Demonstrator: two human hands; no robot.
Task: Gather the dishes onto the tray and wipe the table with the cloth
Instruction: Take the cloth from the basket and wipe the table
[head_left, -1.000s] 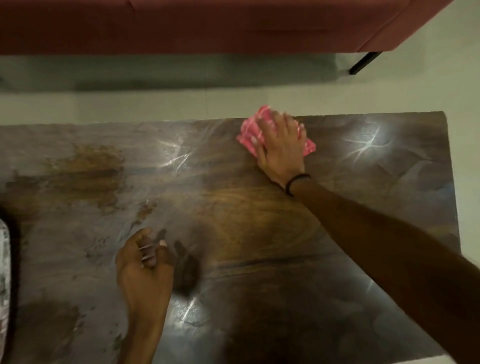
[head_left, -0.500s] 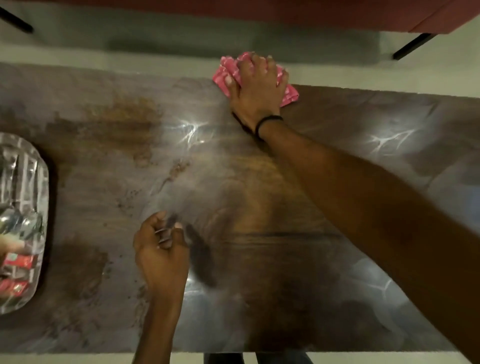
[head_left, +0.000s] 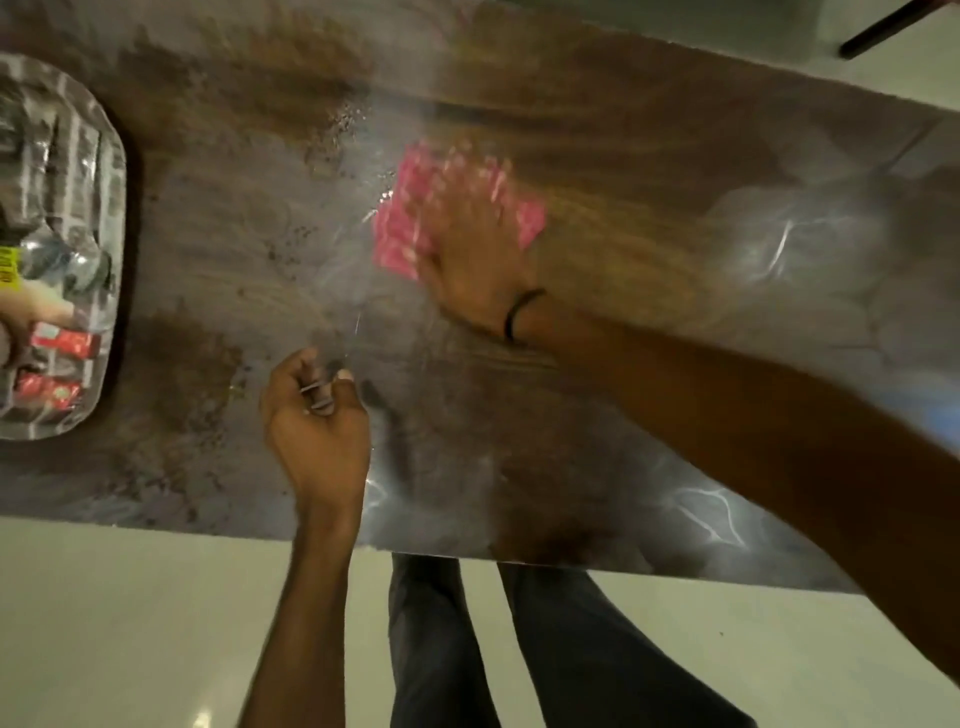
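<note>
My right hand (head_left: 475, 260) lies flat with spread fingers on a pink cloth (head_left: 402, 228), pressing it onto the dark glossy table (head_left: 623, 171) near its middle; both are motion-blurred. My left hand (head_left: 317, 415) rests on the table near the front edge, fingers loosely curled, holding nothing. A silver tray (head_left: 111, 218) sits at the table's left end with red packets (head_left: 62, 343) and other items in it, partly cut off by the frame edge.
Brown crumbs and smears (head_left: 182, 374) cover the table's left half, between the tray and my left hand. My legs in dark trousers (head_left: 519, 649) stand at the front edge on a pale floor. A black furniture leg (head_left: 878, 28) shows far right.
My right hand has dragged the pink cloth from the far edge toward me, to the table's middle. The view has tilted down and left, showing more tray. My left hand stays put.
</note>
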